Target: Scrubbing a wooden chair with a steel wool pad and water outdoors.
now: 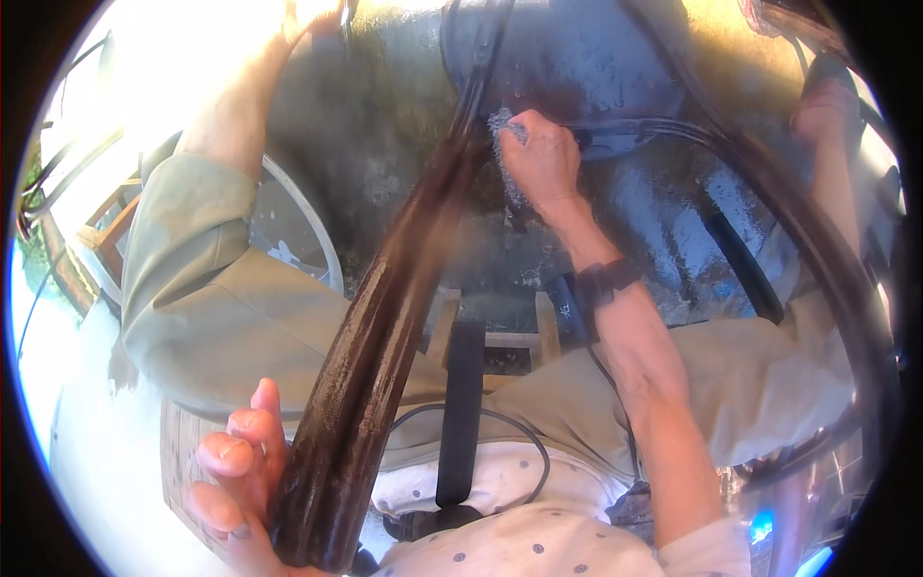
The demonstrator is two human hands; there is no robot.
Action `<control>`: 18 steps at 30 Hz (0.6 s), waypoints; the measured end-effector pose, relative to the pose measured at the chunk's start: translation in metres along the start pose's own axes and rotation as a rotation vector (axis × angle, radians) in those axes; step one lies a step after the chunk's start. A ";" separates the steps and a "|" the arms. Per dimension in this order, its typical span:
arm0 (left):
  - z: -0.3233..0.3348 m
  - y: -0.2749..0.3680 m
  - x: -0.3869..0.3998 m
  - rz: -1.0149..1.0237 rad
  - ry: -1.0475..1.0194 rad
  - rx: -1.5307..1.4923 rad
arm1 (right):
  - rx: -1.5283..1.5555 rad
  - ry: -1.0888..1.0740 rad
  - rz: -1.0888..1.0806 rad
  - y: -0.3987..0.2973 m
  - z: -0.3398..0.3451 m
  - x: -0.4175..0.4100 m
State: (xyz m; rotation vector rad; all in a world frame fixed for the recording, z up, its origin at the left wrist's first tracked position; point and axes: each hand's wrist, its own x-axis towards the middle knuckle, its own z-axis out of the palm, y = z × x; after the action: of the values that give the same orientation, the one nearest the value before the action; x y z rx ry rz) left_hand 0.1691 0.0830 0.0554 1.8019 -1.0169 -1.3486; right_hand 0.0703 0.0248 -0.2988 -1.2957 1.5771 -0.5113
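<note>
A long, grooved, dark brown wooden furniture piece (360, 382) slants from the lower left up to the top middle, its surface wet and shiny. My left hand (238, 476) holds its broad near end from the left side, fingers partly hidden behind the wood. My right hand (541, 159) is closed around a grey steel-wool-like scouring pad (508, 173). The pad presses against or lies close beside the wood where a second, curved brown member (786, 173) joins from the right. A dark band with a device (609, 281) sits on my right wrist.
Under the frame at the top is a round bluish-grey surface (562, 65). A pale round tub (296, 223) with liquid stands beside my left leg. A small wooden stool (548, 324) is between my legs. A dark bar (743, 267) lies on the wet floor (389, 159).
</note>
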 end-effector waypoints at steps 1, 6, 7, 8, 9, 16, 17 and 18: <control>0.000 -0.020 0.010 -0.040 -0.067 -0.105 | -0.081 0.113 0.053 0.033 -0.021 -0.003; -0.009 -0.031 0.007 -0.084 -0.090 -0.021 | -0.177 0.164 0.120 0.046 -0.023 -0.013; -0.011 -0.031 0.005 -0.097 -0.097 0.006 | -0.170 0.167 0.113 0.044 -0.021 -0.014; -0.015 -0.032 0.002 -0.113 -0.106 0.036 | -0.069 0.077 0.126 0.042 -0.021 -0.018; -0.017 -0.033 -0.002 -0.125 -0.119 0.077 | 0.031 -0.020 0.144 0.041 -0.019 -0.022; -0.004 -0.045 0.018 -0.057 -0.173 0.035 | -0.187 -0.073 0.078 0.056 -0.040 -0.019; -0.002 -0.016 0.012 -0.012 -0.121 0.019 | -0.215 -0.077 -0.031 0.029 -0.025 -0.012; -0.003 0.012 -0.003 0.011 -0.056 0.121 | -0.120 -0.079 -0.101 -0.003 -0.007 -0.009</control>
State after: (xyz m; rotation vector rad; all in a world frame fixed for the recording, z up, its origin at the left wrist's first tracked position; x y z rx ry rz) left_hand 0.1690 0.0803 0.0674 1.8520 -1.1591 -1.3637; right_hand 0.0655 0.0303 -0.2899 -1.4746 1.5013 -0.4286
